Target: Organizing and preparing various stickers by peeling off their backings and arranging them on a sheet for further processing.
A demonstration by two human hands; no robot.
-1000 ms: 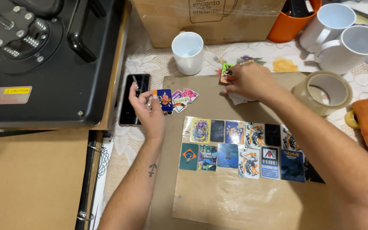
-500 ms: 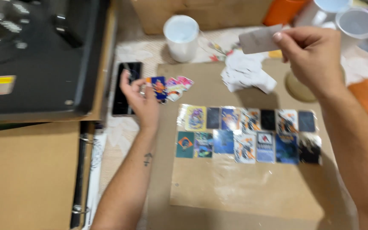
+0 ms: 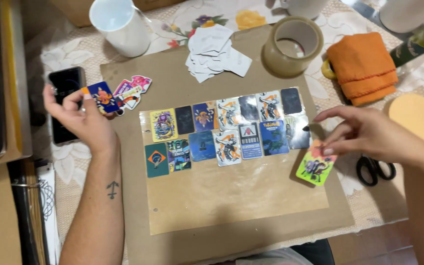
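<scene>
Right hand (image 3: 364,135) has come down, pinching green sticker (image 3: 316,167); left hand (image 3: 79,118) grips fanned stickers (image 3: 119,94).

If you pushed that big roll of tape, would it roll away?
Probably not as it lies: the tape roll rests flat on its side on the brown cardboard sheet, so a push would likely just slide it. Stood on edge, its round shape could roll. With its hollow middle, it looks fairly light.

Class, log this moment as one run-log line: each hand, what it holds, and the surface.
left hand: holds sticker fan | right hand: pinches green sticker | clear sheet: two sticker rows
</scene>
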